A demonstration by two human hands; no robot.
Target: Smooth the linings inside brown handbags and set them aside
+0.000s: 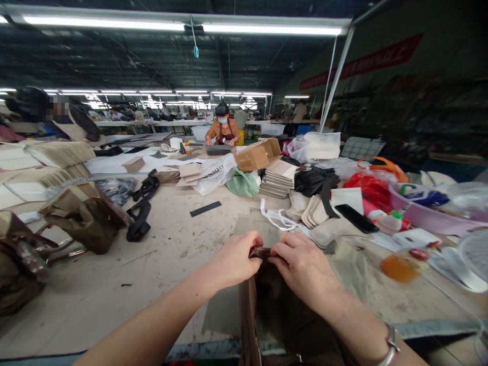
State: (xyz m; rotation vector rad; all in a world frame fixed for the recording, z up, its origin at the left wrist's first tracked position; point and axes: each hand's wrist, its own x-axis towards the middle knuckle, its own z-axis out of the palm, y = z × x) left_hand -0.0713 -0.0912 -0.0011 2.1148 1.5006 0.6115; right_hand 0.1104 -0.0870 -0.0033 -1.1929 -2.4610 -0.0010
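A dark brown bag (290, 310) stands at the table's near edge, its lower part cut off by the frame. My left hand (244, 254) pinches the far end of its top rim between thumb and fingers. Close beside it, my right hand (299, 262) grips the same rim, fingers curled over the edge. A small gap parts the two hands, with the folded edge showing between them. What lies under the fingertips is hidden. A metal bracelet (391, 345) circles my right wrist.
Brown bags (84, 213) stand at left, near black straps (141, 218). Ahead lie a dark strip (206, 208), stacked beige panels (277, 179) and a cardboard box (255, 155). At right are a phone (356, 218), an orange drink bottle (404, 265) and a purple basin (423, 211). A co-worker (223, 129) sits opposite.
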